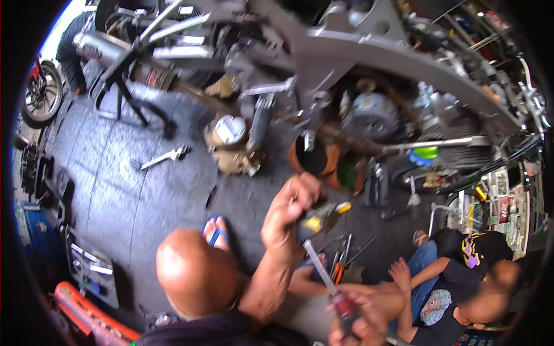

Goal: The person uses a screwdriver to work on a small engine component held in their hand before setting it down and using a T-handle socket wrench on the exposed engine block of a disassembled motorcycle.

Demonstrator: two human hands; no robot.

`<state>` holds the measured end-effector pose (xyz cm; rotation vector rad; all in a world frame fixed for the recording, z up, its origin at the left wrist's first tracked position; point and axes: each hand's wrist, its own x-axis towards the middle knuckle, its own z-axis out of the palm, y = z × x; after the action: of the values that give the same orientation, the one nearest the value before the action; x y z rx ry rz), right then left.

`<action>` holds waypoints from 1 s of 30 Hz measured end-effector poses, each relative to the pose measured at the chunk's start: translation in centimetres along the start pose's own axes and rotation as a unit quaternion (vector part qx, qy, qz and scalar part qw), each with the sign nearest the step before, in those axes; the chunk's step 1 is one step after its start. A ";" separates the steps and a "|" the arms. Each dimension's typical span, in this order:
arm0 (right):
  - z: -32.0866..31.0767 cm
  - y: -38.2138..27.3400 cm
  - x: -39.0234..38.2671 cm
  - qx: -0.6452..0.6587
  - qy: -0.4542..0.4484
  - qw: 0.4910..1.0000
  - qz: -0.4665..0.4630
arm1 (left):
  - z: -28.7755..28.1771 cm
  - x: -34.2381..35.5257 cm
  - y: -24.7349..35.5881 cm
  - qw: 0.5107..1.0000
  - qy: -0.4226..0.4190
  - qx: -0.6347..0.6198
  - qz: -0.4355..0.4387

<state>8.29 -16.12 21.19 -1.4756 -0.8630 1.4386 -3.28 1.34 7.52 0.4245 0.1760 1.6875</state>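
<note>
My left hand (291,210) is raised in the middle, fingers curled closed; what, if anything, they hold is too small or hidden to make out. A blurred yellow-and-black object (326,218) shows just beside and below it. My right hand (360,320) grips a screwdriver (345,305) with a red and dark handle, its pale shaft angled up toward my left wrist. Beyond my hands hangs the grey frame of a vehicle (369,46) with metal parts. Orange-brown containers (332,155) and a tan metal part (236,161) lie below it. Several hand tools (341,259) lie on the floor.
Two seated people (433,305) are close at my right. Another person (75,60) is at upper left by a motorcycle wheel (43,95). A black stand (130,98) and a metal tool (158,158) are on the tiled floor. An open case (86,265) and red object (92,317) lie left.
</note>
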 end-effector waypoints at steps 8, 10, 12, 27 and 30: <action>0.0 3.7 -0.6 0.261 -0.146 0.931 0.208 | 2.3 -1.3 3.0 1.000 0.010 0.013 0.008; -0.5 3.7 -0.9 0.187 -0.155 0.943 0.226 | 3.0 -1.5 3.4 0.999 -0.004 0.007 0.034; -0.7 3.0 -0.3 0.163 -0.154 0.951 0.213 | 3.8 -1.9 4.3 0.998 -0.006 0.039 0.051; -2.9 -0.8 4.9 -0.353 -0.121 0.905 -0.205 | 1.9 -0.8 1.3 0.976 0.132 0.160 0.057; -3.6 -1.8 5.7 -0.264 -0.112 0.945 -0.159 | 0.2 0.1 -1.9 0.966 0.226 0.127 0.007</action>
<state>12.53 -10.66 20.49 -1.4686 -1.6500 1.1931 -1.49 1.76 7.09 0.2209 0.7314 1.7620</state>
